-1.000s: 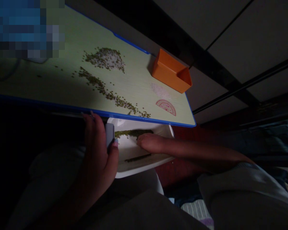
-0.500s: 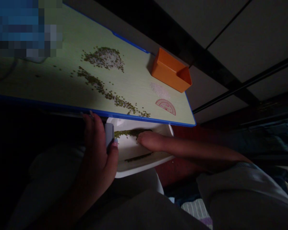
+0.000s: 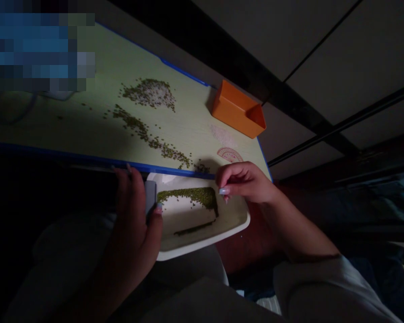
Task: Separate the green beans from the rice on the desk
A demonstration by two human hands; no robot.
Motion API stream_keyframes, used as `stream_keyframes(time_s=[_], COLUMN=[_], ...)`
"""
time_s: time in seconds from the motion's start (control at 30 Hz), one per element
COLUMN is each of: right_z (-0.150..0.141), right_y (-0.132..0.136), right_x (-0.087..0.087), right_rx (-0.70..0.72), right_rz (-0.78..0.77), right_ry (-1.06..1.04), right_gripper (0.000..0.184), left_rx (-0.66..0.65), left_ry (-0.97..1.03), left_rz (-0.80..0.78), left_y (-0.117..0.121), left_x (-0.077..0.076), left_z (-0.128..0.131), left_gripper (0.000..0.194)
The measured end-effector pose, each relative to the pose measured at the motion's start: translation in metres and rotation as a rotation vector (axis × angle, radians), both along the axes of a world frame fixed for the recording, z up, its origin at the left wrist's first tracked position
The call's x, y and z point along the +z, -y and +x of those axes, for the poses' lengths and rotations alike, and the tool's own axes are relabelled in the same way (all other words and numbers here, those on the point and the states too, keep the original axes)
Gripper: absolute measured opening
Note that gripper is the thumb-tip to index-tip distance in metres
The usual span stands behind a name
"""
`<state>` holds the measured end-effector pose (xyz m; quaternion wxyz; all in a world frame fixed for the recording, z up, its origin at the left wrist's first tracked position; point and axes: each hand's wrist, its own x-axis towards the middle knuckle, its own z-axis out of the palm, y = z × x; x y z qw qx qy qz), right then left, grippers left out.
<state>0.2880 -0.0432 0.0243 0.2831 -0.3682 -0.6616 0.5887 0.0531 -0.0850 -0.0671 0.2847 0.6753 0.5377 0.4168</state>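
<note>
A white plastic basin (image 3: 202, 244) sits below the table's front edge. Green beans (image 3: 195, 196) lie in it along the far side, with a dark strip of them nearer me. My left hand (image 3: 138, 215) is closed around the basin's left end, its thumb over a flat grey piece (image 3: 151, 195) there. Over the basin's right end, my right hand (image 3: 242, 184) is raised with its fingers curled and pinched together; what they hold, if anything, is hidden. A line of green beans (image 3: 148, 137) runs across the table toward the front edge.
On the light table (image 3: 84, 121) with blue edging lie a mixed heap of white grains and green beans (image 3: 151, 93), a small patch of white grains (image 3: 222, 133), and a protractor (image 3: 229, 154). An orange box (image 3: 237, 112) stands near the back right edge.
My right hand has come up out of the basin and is now near the table's front edge. The beans where it was are uncovered. My left hand keeps its hold.
</note>
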Motion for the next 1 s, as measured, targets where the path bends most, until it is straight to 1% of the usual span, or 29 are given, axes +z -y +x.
stream_keyframes(time_s=[0.07,0.17,0.3,0.43,0.57,0.6,0.7,0.8,0.83,0.9,1.0], right_z=[0.008,0.015,0.015,0.015,0.027,0.032,0.047,0.060,0.063,0.068,0.074], right_y=[-0.002,-0.005,-0.005,-0.006,-0.022,-0.029,-0.055,-0.080,-0.087,-0.099,-0.109], right_x=[0.003,0.004,0.007,0.012,0.013,0.012,0.007,0.001,-0.001,-0.004,-0.007], right_rx=[-0.108,-0.191,-0.227,-0.277,-0.383,-0.430,-0.630,-0.752,-0.774,-0.772,-0.713], right_rz=[-0.005,-0.013,-0.012,-0.001,0.078,0.091,0.062,0.093,0.120,0.179,0.311], right_ry=[-0.207,-0.352,-0.410,-0.390,-0.290,-0.258,-0.123,-0.004,0.056,0.188,0.418], right_gripper=[0.009,0.012,0.013,0.017,0.021,0.022,0.026,0.032,0.035,0.038,0.038], left_rx=[0.013,0.007,0.030,0.030,0.041,0.044,0.046,0.052,0.055,0.063,0.066], left_ry=[0.001,-0.031,-0.043,-0.049,-0.043,-0.041,-0.037,-0.036,-0.032,-0.019,-0.003], left_rz=[-0.003,-0.045,-0.056,-0.039,-0.022,-0.019,-0.013,0.012,0.022,0.038,0.039], left_y=[0.000,0.000,0.000,0.001,0.000,-0.001,-0.001,0.000,0.000,-0.001,-0.001], left_x=[-0.001,0.000,0.002,-0.001,-0.004,-0.004,-0.006,-0.008,-0.009,-0.009,-0.008], left_z=[-0.001,-0.002,-0.002,-0.002,-0.001,-0.001,-0.001,-0.002,-0.002,-0.001,0.000], left_gripper=[0.073,0.074,0.073,0.073,0.072,0.071,0.071,0.072,0.073,0.074,0.073])
